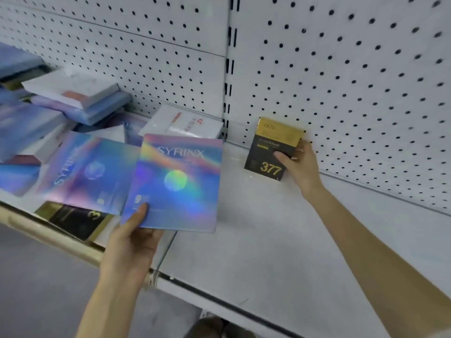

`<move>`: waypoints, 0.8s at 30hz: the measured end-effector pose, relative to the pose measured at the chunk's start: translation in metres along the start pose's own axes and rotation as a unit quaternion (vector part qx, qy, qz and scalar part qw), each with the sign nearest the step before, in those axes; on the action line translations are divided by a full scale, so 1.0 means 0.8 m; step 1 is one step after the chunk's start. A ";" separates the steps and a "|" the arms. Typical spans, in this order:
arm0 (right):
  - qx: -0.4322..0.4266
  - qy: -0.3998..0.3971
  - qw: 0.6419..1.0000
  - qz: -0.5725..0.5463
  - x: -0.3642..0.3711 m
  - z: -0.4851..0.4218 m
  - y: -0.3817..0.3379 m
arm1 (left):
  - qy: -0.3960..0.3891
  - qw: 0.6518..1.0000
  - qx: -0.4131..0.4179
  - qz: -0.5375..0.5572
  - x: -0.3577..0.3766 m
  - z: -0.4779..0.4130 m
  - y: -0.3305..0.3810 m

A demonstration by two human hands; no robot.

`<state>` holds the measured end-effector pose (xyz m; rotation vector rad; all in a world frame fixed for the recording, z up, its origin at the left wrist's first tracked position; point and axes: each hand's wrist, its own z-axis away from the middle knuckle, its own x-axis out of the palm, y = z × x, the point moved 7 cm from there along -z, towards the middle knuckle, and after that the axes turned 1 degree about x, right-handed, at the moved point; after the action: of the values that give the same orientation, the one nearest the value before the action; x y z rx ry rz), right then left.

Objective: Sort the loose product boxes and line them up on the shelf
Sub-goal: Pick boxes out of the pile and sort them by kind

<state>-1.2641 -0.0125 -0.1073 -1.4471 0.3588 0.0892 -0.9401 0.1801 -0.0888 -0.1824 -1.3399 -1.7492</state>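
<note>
My left hand (131,236) grips the lower left corner of an iridescent SYRINX box (178,184), thumb on its face, held tilted above the shelf's front. My right hand (299,164) holds a black and gold box marked 377 (272,150) by its right side. That box stands upright on the white shelf (280,228), close to the pegboard back wall. A second SYRINX box (90,172) lies flat to the left, next to the one I hold. A black and gold box (75,220) lies flat at the shelf's front edge, partly under it.
A loose heap of blue, holographic and white boxes (73,101) fills the left shelf section. A white box (188,123) lies against the pegboard (353,81) by the upright post (228,93). The grey floor shows below the shelf edge.
</note>
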 end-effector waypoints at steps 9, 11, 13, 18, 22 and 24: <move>-0.026 0.089 0.995 0.035 0.014 0.004 0.006 | -0.050 0.998 -0.008 -0.034 0.020 -0.038 0.014; -0.023 0.108 0.993 0.030 0.019 -0.001 0.003 | -0.073 0.996 -0.003 -0.041 0.024 -0.044 0.019; -0.012 0.135 0.991 0.010 0.021 -0.003 0.008 | -0.083 0.995 -0.007 -0.046 0.025 -0.050 0.020; -0.001 0.124 0.992 0.030 0.022 -0.007 0.014 | -0.087 0.994 -0.033 -0.061 0.020 -0.066 0.014; -0.002 0.085 0.996 0.027 0.023 -0.007 0.013 | -0.083 0.994 -0.047 -0.049 0.020 -0.074 0.006; -0.002 0.075 0.997 0.022 0.024 -0.004 0.013 | -0.088 0.994 -0.050 -0.044 0.023 -0.073 0.003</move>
<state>-1.2492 -0.0169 -0.1231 -1.4531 0.5141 0.0164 -0.9268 0.1210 -0.0998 -0.3467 -1.4045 -1.9118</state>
